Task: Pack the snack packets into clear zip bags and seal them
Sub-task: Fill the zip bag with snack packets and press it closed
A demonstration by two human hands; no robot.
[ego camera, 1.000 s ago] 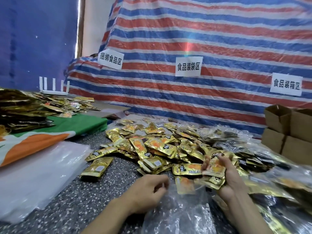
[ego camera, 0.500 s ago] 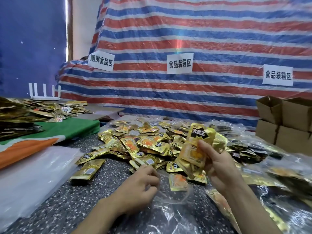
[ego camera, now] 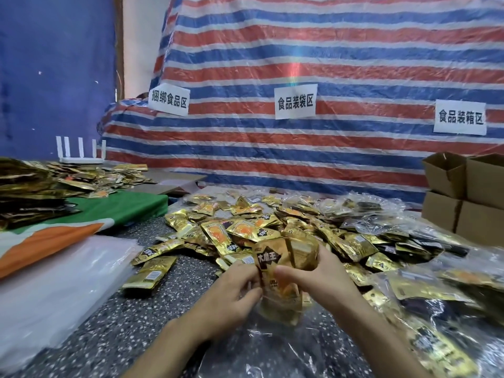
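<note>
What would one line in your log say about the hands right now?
step: packing | right hand: grips snack packets, lower ends inside clear zip bag | left hand: pinches bag mouth | seal: not yet

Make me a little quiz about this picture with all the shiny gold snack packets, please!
1. True or false: the right hand grips a bunch of gold packets.
2. What does the left hand pinch? A) the clear bag B) a cardboard box C) a paper sign
3. How many white signs hang on the striped tarp?

Key: 1 true; 2 A; 3 three.
</note>
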